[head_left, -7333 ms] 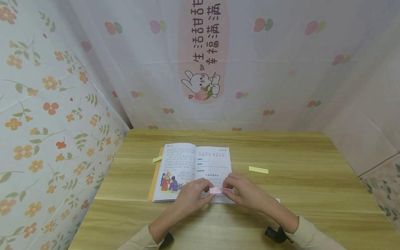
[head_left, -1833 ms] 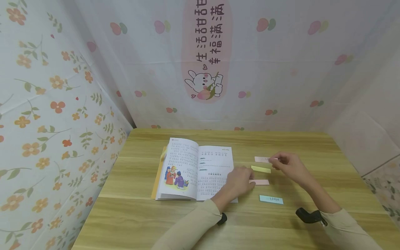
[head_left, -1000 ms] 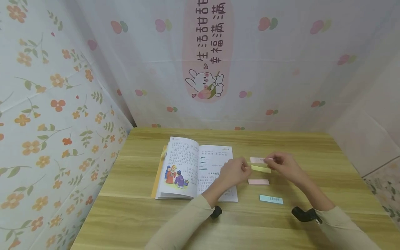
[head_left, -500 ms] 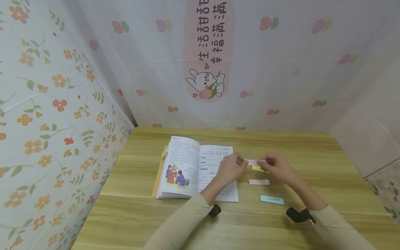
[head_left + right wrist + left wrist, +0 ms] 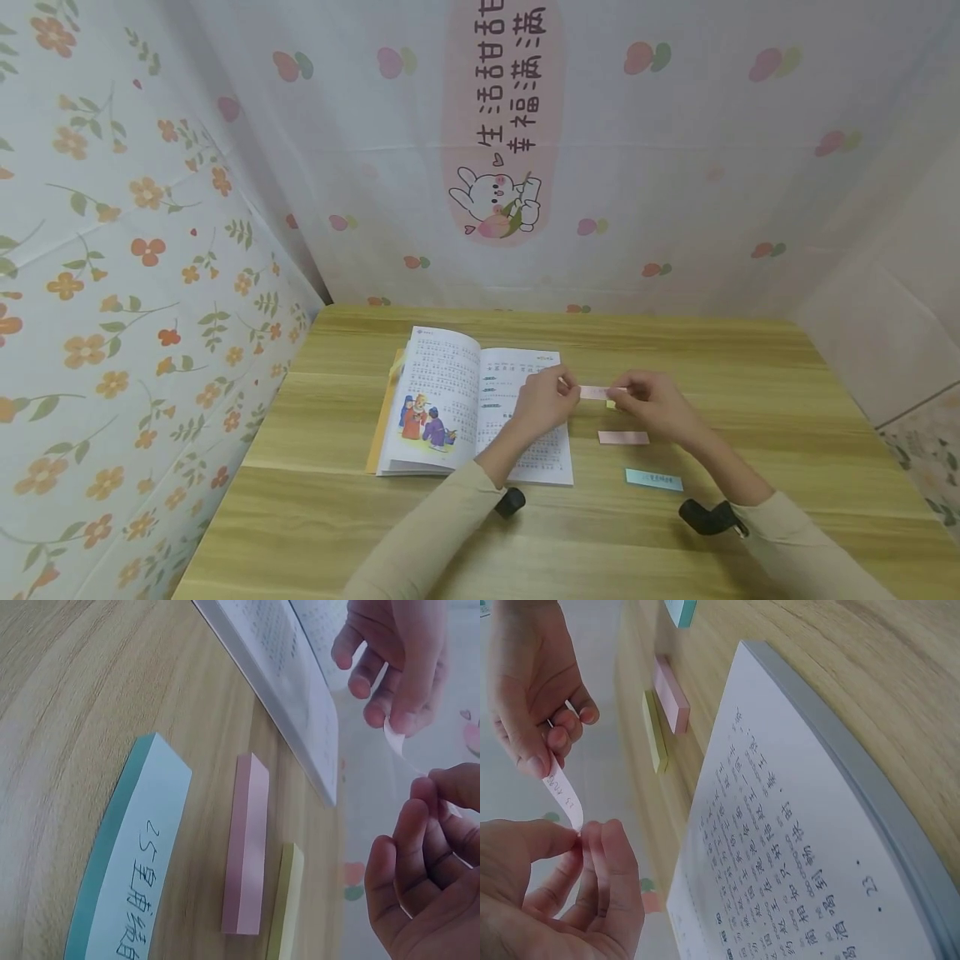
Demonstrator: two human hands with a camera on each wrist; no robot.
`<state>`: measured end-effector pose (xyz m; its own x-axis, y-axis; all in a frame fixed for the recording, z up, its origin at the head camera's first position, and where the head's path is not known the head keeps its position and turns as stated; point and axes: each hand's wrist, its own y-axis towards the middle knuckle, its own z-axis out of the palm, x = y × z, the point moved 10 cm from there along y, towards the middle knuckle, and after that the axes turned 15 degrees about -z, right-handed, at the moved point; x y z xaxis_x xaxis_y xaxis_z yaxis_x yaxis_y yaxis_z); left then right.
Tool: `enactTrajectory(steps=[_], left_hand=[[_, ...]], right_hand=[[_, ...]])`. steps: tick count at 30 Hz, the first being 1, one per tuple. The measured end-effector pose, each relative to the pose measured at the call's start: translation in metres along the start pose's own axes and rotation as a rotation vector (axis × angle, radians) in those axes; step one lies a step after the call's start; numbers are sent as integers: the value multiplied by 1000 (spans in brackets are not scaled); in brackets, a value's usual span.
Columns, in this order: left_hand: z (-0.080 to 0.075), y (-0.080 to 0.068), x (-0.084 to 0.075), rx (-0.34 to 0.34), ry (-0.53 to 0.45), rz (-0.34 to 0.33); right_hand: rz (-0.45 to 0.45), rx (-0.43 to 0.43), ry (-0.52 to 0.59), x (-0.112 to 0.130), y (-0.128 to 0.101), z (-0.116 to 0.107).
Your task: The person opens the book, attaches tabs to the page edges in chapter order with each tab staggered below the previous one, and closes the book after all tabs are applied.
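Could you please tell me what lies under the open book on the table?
An orange-yellow cover or folder shows along the left edge of the book. How far it reaches beneath is hidden.

Left hand [image 5: 546,402] and right hand [image 5: 648,404], raised side by side with forearms converging; each pinches between thumb and forefinger, remaining fingers [image 5: 619,881] loosely curled, fingertips facing one another.

Both hands pinch a written paper strip [image 5: 562,796] by its ends, left hand [image 5: 551,900] below, right hand [image 5: 532,682] above, beside an open book [image 5: 795,855] and pink [image 5: 671,696] and yellow sticky-note pads [image 5: 654,731] on the tabletop [image 5: 840,667].
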<state>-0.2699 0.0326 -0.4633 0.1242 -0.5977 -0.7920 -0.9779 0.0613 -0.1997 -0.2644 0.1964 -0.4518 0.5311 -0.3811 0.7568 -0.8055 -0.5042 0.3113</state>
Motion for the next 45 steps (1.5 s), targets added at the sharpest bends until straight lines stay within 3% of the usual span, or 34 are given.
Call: enactTrajectory(steps=[11,20,25,31,45], left_hand=[[-1,10,17,34,-13,-67],[-6,22,29,33,25,-153],[-4,27,32,21,75,-158],[4,31,35,61,119,-168],[7,34,36,61,155,-177]], right_hand=[[-3,85,-8,-4,12,15],[76,136,-74,-17,24,28],[97,146,-91,-23,28,34],[117,167,-55,-28,29,38],[187,199,4,-35,25,41]])
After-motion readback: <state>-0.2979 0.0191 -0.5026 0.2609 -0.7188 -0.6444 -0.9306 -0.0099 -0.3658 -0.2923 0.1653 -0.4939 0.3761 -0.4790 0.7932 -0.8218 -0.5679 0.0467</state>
